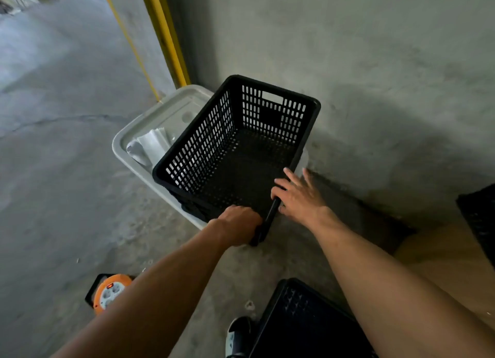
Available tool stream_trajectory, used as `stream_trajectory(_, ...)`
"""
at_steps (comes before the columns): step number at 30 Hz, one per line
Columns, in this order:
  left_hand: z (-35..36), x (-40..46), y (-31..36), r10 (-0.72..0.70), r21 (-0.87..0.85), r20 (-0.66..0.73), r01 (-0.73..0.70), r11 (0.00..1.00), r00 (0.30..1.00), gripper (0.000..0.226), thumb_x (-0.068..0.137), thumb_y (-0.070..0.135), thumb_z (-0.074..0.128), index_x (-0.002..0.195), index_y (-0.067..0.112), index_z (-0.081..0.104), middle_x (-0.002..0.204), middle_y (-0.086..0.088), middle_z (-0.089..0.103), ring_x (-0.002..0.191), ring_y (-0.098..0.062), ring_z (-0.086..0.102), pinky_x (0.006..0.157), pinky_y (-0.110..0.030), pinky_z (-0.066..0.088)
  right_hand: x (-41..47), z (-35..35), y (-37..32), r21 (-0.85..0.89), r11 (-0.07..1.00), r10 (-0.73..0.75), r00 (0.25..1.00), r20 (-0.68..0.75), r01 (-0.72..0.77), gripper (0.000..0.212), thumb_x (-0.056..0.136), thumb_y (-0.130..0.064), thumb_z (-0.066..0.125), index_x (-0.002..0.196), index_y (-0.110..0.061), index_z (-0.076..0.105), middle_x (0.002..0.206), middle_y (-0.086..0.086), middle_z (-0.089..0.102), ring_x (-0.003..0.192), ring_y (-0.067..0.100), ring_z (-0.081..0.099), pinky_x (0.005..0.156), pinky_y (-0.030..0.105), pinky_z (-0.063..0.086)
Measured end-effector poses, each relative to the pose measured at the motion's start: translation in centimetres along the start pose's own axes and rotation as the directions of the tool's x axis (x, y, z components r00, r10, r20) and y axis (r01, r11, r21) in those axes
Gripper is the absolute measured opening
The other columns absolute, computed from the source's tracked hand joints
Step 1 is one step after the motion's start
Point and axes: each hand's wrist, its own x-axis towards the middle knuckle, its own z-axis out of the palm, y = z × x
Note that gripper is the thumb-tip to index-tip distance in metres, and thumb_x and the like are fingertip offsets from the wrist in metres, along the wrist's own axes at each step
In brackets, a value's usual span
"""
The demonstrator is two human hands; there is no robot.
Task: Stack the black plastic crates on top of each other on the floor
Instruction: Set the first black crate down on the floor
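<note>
A black slotted plastic crate (235, 154) sits tilted in the middle of the view, partly over a white bin (150, 116). My left hand (239, 223) is closed around the crate's near rim at its corner. My right hand (300, 194) rests on the right rim with fingers spread, thumb hooked over the edge. A second black crate (302, 323) lies on the floor at the bottom, close to my foot. Part of a third black crate (479, 223) shows at the right edge.
A concrete wall (375, 63) rises right behind the crate, with a yellow post (166, 33) at its left end. An orange cable reel (109, 293) sits on the floor at lower left. A brown cardboard sheet (450, 264) lies at the right. My shoe (238, 336) shows at the bottom.
</note>
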Motion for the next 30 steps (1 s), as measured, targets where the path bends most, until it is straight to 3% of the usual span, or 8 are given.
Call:
stream_trajectory(4,0.6,-3.3,-1.1,0.036,0.049,0.152,-0.044,0.998,0.988,0.03,0.093,0.023,0.06,0.124,0.021,0.063,0.115,-0.002,0.065,0.102,-0.021,0.063,0.088,-0.038,0.054,-2.5,0.2,-3.1,-0.062,0.993,-0.103,0.995,0.007,0.104,0.036,0.093,-0.043,0.059,0.126,-0.031,0.056,0.134,0.002,0.053,0.138,0.028,0.035,0.121,0.055,0.006)
stream_trajectory(12,5.7,-11.9,-4.8,-0.104,0.082,0.169,0.091,0.993,0.98,0.038,0.084,0.02,0.074,0.12,0.028,0.068,0.12,0.003,0.067,0.114,-0.02,0.061,0.097,-0.034,0.05,-7.7,4.0,-10.9,0.063,0.983,-0.168,0.983,-0.077,0.173,0.031,0.099,-0.024,0.052,0.128,-0.028,0.061,0.126,0.007,0.059,0.126,0.031,0.047,0.118,0.05,0.017)
stream_trajectory(14,6.3,-13.4,-6.4,-0.134,0.085,0.104,0.125,0.988,0.986,0.037,0.084,0.02,0.072,0.12,0.029,0.068,0.124,0.006,0.065,0.124,-0.018,0.054,0.104,-0.031,0.043,-8.2,5.1,-10.3,0.132,0.985,-0.093,0.987,-0.132,0.11,0.034,0.098,-0.023,0.053,0.131,-0.028,0.06,0.127,0.007,0.059,0.127,0.031,0.048,0.118,0.05,0.016)
stream_trajectory(17,7.0,-14.7,-9.4,-0.156,0.129,-0.036,0.16,0.979,0.987,0.037,0.088,0.021,0.064,0.123,0.034,0.065,0.141,0.013,0.053,0.146,-0.016,0.028,0.121,-0.034,0.015,-8.7,5.5,-6.6,0.197,0.966,0.192,0.976,-0.098,-0.17,0.043,0.1,-0.036,0.048,0.143,-0.034,0.045,0.148,0.008,0.043,0.141,0.028,0.031,0.119,0.05,0.015)
stream_trajectory(21,7.9,-13.9,-12.9,-0.378,-0.045,-0.136,0.375,0.926,0.916,0.053,0.088,0.018,0.057,0.136,0.041,0.056,0.166,0.0,0.003,0.151,-0.032,-0.014,0.119,-0.053,-0.01,-7.8,3.3,-0.5,0.38,0.792,0.503,0.864,0.038,-0.478,0.07,0.094,-0.058,0.044,0.155,-0.029,0.023,0.164,0.013,0.011,0.15,0.034,0.011,0.121,0.049,0.014)
stream_trajectory(26,7.8,-9.4,-14.9,-0.617,-0.651,-0.107,0.414,0.636,0.779,0.099,0.089,0.03,0.066,0.158,0.022,-0.005,0.162,-0.018,-0.017,0.15,-0.039,-0.007,0.122,-0.046,0.011,-3.4,0.8,5.4,0.449,0.666,0.634,0.769,0.082,-0.596,0.081,0.093,-0.063,0.044,0.158,-0.034,0.006,0.161,0.017,0.015,0.146,0.042,0.018,0.116,0.055,0.022)
stream_trajectory(28,7.4,-7.0,-15.3,-0.679,-0.777,-0.096,0.371,0.508,0.728,0.107,0.089,0.035,0.067,0.156,0.018,-0.014,0.161,-0.024,0.003,0.147,-0.044,0.015,0.118,-0.048,0.024,-1.6,0.3,6.8,0.474,0.65,0.618,0.776,0.124,-0.594,0.082,0.094,-0.059,0.047,0.157,-0.037,-0.001,0.158,0.018,0.02,0.143,0.042,0.028,0.112,0.055,0.03)
stream_trajectory(30,6.8,-5.1,-16.2,-0.744,-0.806,-0.157,0.352,0.477,0.649,0.107,0.089,0.037,0.068,0.156,0.022,-0.014,0.143,-0.033,0.037,0.123,-0.05,0.048,0.093,-0.053,0.047,0.6,0.3,7.7,0.496,0.643,0.59,0.79,0.167,-0.584,0.084,0.096,-0.055,0.048,0.155,-0.041,-0.009,0.158,0.016,0.025,0.139,0.04,0.038,0.108,0.054,0.038)
